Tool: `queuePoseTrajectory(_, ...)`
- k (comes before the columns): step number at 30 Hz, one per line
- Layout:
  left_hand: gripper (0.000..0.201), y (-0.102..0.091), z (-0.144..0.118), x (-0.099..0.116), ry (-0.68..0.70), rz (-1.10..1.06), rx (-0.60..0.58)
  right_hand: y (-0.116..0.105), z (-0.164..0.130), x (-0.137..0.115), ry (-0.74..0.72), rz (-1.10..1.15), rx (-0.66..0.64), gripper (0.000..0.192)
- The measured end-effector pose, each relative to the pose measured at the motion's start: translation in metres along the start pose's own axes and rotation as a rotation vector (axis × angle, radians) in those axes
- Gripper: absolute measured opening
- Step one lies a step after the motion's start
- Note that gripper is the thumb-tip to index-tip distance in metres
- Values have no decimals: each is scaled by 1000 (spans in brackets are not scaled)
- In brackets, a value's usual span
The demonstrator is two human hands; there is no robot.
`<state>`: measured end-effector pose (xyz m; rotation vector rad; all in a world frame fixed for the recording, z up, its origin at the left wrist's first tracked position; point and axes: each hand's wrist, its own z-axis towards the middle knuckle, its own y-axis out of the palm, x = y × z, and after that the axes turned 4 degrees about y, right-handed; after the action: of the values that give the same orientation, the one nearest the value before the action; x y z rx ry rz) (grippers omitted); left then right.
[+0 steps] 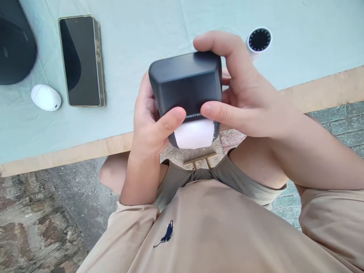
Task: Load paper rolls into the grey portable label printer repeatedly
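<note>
The dark grey device (186,85) hides most of what lies behind it: only its top and one short face show, and the printed lettering on that face is half covered by the two thumbs, so just "IMBOT" and a few blurred characters can be read. A white paper strip (195,133) curls out of the lower edge; the slot it comes from cannot be made out. The fingers of the left hand (149,125) are out of sight behind the body of the device, and only a few fingertips of the right hand (241,94) appear beyond its far corner. At the upper left a black rounded object (15,45) is cut off by the frame edge and cannot be identified.

Both hands are closed around the device, which is held in the air just in front of the table edge (71,153), above the person's lap. The left hand cups its left side, thumb pressed on the lettered face. The right hand wraps the right side, index finger curled over the top far corner and thumb laid on the same face, so the two thumb tips sit just apart above the paper.

On the pale green tablecloth (148,26) lie a smartphone (81,60) with a dark screen, a small white oval case (45,98) just beside it, and, near the right hand, a white cylinder with a black top (258,40).
</note>
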<state>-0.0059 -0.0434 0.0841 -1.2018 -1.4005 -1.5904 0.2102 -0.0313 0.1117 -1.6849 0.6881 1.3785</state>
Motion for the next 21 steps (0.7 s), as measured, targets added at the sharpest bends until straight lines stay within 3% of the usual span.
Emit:
queuePoseTrajectory(11, 69, -2, -1, -5, -13, 19, -12, 1, 2, -8, 73, 57, -4, 68)
queuePoseTrajectory(16, 68, -8, 3, -15, 134, -44, -82, 1, 1, -8, 104, 35, -14, 71)
queuePoseTrajectory(19, 68, -10, 5, -17, 25, 5, -42, 1, 0, -8, 99, 4, -14, 74)
queuePoseTrajectory(21, 67, -9, 8, -19, 74, -44, -35, 2, 0, -8, 83, -70, 14, 73)
